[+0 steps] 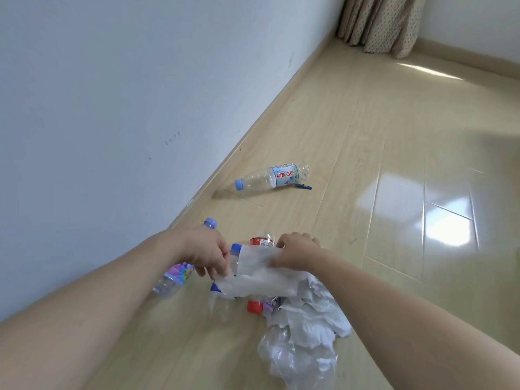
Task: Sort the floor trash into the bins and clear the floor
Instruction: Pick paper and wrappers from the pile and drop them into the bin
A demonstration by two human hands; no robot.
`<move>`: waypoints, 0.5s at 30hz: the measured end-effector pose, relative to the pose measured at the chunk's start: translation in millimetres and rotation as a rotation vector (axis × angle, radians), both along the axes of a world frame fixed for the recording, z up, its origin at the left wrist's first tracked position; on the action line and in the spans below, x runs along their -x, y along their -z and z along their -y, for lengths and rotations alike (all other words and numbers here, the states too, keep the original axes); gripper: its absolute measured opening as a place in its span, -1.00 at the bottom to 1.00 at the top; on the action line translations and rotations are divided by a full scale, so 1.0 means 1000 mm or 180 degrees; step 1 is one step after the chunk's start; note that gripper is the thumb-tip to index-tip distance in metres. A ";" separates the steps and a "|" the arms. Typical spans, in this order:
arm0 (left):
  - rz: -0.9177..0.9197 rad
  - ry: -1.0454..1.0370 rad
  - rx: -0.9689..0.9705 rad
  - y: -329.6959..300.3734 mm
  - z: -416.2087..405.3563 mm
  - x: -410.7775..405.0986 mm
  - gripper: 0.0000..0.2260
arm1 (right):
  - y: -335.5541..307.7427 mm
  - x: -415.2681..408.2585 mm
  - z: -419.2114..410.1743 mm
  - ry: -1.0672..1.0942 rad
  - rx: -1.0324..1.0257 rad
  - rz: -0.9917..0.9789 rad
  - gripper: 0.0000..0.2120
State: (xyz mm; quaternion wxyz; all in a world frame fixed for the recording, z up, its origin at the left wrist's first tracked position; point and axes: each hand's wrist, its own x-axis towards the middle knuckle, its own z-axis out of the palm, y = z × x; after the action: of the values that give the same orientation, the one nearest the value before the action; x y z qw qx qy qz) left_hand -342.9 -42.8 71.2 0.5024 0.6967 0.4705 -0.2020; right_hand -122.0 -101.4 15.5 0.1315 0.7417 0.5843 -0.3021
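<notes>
Both my hands grip a white sheet of tissue paper (257,274) over a trash pile on the wooden floor. My left hand (208,251) pinches its left edge; my right hand (295,253) holds its right end. Under the sheet lie a blue-capped bottle (235,250), a red-labelled bottle (263,242), a red cap (254,306), crumpled white tissue (315,311) and clear crumpled plastic (295,358). A purple-labelled bottle (176,275) lies beneath my left wrist. Farther off, a clear bottle with a blue cap (273,177) lies on its side.
A white wall (112,108) with a wooden skirting runs along the left. A small blue clip (304,187) lies beside the far bottle. Dotted beige curtains (380,23) hang in the far corner. Glossy floor (422,192) extends to the right. No bins are in view.
</notes>
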 end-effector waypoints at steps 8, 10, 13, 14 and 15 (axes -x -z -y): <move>-0.0765 0.0027 -0.0063 -0.004 -0.001 0.022 -0.94 | 0.002 0.007 0.003 -0.0467 -0.0640 0.0443 -0.65; -0.0547 -0.0292 -0.0146 -0.009 -0.001 0.019 -0.91 | -0.003 0.005 0.008 -0.0624 -0.0854 0.0432 -0.60; -0.0211 -0.0595 -0.0395 -0.023 -0.004 0.006 -0.87 | -0.013 -0.002 0.016 -0.0712 -0.1164 0.0295 -0.64; -0.0047 -0.0683 -0.0422 -0.029 -0.004 0.002 -0.85 | -0.017 -0.006 0.019 -0.0682 -0.1258 0.0205 -0.67; 0.0103 -0.0724 -0.0441 -0.034 -0.005 -0.003 -0.83 | -0.021 -0.009 0.021 -0.0601 -0.1341 0.0081 -0.69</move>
State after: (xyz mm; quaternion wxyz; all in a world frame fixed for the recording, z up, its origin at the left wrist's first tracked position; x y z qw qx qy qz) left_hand -339.9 -38.0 105.2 0.4803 0.6750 0.5511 -0.0995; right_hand -112.5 -122.6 36.9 0.0089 0.6985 0.6996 -0.1504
